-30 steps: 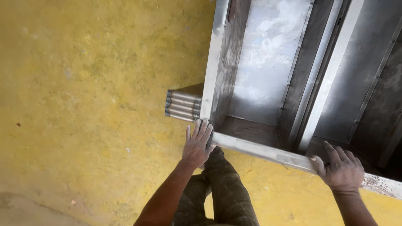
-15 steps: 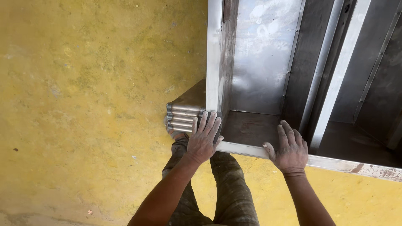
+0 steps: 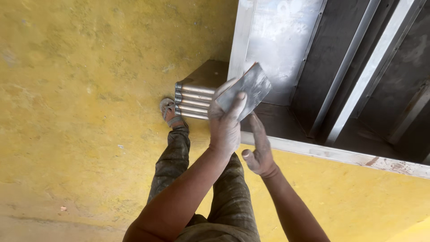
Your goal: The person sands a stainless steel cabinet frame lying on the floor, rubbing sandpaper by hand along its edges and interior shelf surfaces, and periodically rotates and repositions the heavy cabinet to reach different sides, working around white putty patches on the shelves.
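— What's the left hand (image 3: 225, 123) got?

— Its fingers are closed around a flat grey metal plate (image 3: 247, 89), held tilted in the air above the near edge of the metal frame (image 3: 340, 154)

— And the right hand (image 3: 259, 150)?

— Open and holding nothing, fingers stretched up just under the plate, near the frame's edge

— What lies around them?

— A stack of metal bars (image 3: 191, 101) beside the frame, on the yellow floor (image 3: 80, 89), with a sandalled foot (image 3: 168, 110) next to it
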